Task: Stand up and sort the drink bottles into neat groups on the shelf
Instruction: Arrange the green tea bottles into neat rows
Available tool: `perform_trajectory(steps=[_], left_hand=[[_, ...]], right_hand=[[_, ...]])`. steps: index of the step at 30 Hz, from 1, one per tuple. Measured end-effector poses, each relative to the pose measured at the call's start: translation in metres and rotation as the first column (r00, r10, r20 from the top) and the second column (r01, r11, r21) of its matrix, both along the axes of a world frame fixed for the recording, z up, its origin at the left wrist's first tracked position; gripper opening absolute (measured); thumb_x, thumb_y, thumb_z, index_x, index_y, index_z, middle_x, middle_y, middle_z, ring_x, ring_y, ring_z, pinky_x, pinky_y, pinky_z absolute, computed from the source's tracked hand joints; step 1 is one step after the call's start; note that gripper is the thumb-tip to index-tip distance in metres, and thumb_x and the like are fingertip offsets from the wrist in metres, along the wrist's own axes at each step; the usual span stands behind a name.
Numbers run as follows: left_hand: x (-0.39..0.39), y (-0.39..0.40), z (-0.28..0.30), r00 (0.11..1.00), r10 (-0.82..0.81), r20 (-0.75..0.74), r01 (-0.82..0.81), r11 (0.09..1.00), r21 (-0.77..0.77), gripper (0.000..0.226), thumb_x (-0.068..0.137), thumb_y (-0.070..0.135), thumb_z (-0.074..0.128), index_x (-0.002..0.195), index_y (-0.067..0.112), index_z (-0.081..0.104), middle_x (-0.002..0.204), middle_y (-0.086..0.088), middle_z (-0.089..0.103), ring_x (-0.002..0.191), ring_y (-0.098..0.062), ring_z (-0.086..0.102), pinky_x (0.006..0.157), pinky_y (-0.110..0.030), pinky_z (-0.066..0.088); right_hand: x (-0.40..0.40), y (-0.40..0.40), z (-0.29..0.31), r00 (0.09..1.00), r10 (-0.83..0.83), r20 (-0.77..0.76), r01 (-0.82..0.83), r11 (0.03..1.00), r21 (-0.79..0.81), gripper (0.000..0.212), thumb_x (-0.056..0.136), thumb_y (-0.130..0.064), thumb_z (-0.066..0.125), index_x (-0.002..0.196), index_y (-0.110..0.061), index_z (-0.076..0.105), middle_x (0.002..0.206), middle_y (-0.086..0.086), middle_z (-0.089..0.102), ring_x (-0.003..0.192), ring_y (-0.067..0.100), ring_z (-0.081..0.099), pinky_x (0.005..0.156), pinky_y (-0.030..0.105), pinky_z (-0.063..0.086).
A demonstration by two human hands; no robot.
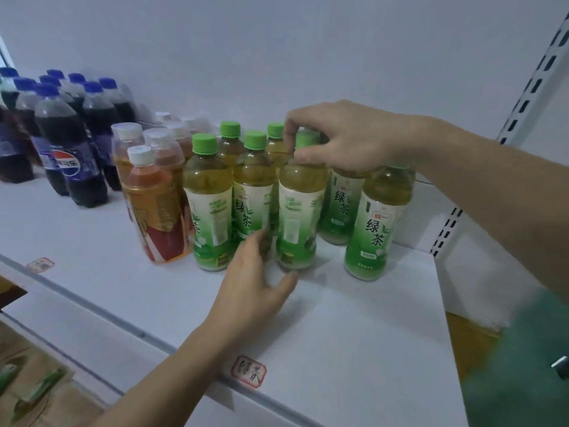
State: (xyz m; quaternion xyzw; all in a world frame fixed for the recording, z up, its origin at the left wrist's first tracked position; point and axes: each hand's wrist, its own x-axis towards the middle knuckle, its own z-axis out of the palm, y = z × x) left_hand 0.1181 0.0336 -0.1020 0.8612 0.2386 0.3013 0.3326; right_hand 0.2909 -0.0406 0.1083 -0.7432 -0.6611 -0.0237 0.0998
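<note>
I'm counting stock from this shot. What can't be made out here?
- Head view: cap of the green tea bottle, covered by the right hand.
- Left hand: motion blur hides its grip.
- Back white-capped bottles: hidden behind front ones.
- Cola bottles: cut by the left edge.

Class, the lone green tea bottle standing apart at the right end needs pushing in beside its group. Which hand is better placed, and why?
The right hand: it grips a neighbouring bottle's neck right beside the lone green tea bottle. The left hand sits farther left.
</note>
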Motion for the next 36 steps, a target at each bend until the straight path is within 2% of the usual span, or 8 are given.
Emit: perform_trajectory(steps=[3,8,11,13,17,20,24,36], left_hand=[[0.006,0.001,0.004,0.991,-0.134,0.027,0.137,0.975,-0.173,0.095,0.077,0.042,0.083,0.155,0.032,0.029,0.143,0.020,0.053,0.127,0.002,0.053,0.105,-0.028,0.048],[0.012,0.001,0.009,0.963,-0.225,0.150,0.267,0.874,-0.405,0.060,0.073,0.016,0.091,0.119,0.036,0.059,0.106,0.019,0.074,0.098,0.000,0.071,0.081,-0.021,0.057],[0.017,-0.003,0.016,0.979,-0.159,0.123,0.189,0.941,-0.282,0.073,0.060,0.038,0.097,0.120,0.032,0.056,0.109,0.017,0.072,0.098,0.003,0.067,0.085,-0.024,0.057],[0.022,-0.007,0.022,0.983,-0.141,0.121,0.166,0.959,-0.230,0.080,0.056,0.044,0.097,0.121,0.031,0.051,0.112,0.018,0.068,0.100,0.004,0.065,0.085,-0.022,0.055],[0.029,-0.007,0.028,0.962,-0.255,0.096,0.270,0.939,-0.211,0.076,0.071,0.037,0.091,0.133,0.032,0.047,0.122,0.020,0.064,0.109,0.004,0.062,0.095,-0.028,0.055],[0.042,-0.003,0.024,0.970,-0.234,0.062,0.241,0.955,-0.171,0.076,0.079,0.028,0.087,0.142,0.027,0.044,0.132,0.015,0.062,0.117,-0.001,0.060,0.103,-0.033,0.053],[0.068,-0.002,0.015,0.989,-0.142,0.026,0.145,0.972,-0.187,0.082,0.078,0.026,0.088,0.146,0.020,0.041,0.135,0.008,0.064,0.123,-0.010,0.060,0.106,-0.035,0.051],[0.097,0.006,0.004,0.977,-0.204,-0.065,0.191,0.967,-0.169,0.081,0.071,0.029,0.092,0.140,0.025,0.050,0.129,0.011,0.067,0.116,-0.012,0.063,0.102,-0.041,0.054]], right_hand=[[0.000,-0.016,0.004,0.991,0.043,-0.129,-0.049,0.998,-0.042,0.014,0.101,-0.023,0.059,0.109,-0.034,0.061,0.105,-0.016,0.055,0.072,0.003,0.055,0.072,0.031,0.048],[-0.004,-0.024,0.001,0.964,0.083,-0.254,-0.087,0.996,-0.007,0.011,0.095,-0.025,0.064,0.105,-0.028,0.067,0.119,0.004,0.064,0.092,0.029,0.070,0.085,0.053,0.058],[-0.003,-0.022,0.001,0.986,0.008,-0.167,0.008,0.995,0.094,0.018,0.091,-0.044,0.071,0.105,-0.032,0.068,0.110,-0.004,0.066,0.093,0.003,0.065,0.090,0.043,0.056],[-0.001,-0.021,0.005,0.990,-0.018,-0.142,0.038,0.990,0.138,0.014,0.092,-0.042,0.070,0.100,-0.030,0.071,0.105,-0.006,0.068,0.092,0.003,0.065,0.089,0.044,0.057],[0.008,-0.024,0.015,0.987,-0.013,-0.163,0.042,0.983,0.179,0.008,0.096,-0.030,0.068,0.097,-0.024,0.072,0.090,-0.011,0.070,0.073,0.000,0.066,0.072,0.030,0.054],[0.016,-0.021,0.015,0.996,-0.035,-0.086,0.047,0.989,0.140,0.007,0.095,-0.030,0.068,0.097,-0.025,0.072,0.090,-0.015,0.069,0.076,0.000,0.066,0.067,0.024,0.050],[0.027,-0.016,0.006,0.996,-0.059,0.060,0.055,0.997,0.062,0.002,0.094,-0.035,0.070,0.095,-0.034,0.069,0.086,-0.026,0.056,0.075,-0.022,0.050,0.065,0.011,0.033],[0.048,-0.015,-0.002,0.985,-0.109,0.137,0.115,0.993,-0.037,0.005,0.095,-0.036,0.068,0.099,-0.033,0.070,0.084,-0.016,0.060,0.075,-0.002,0.052,0.062,0.020,0.034]])
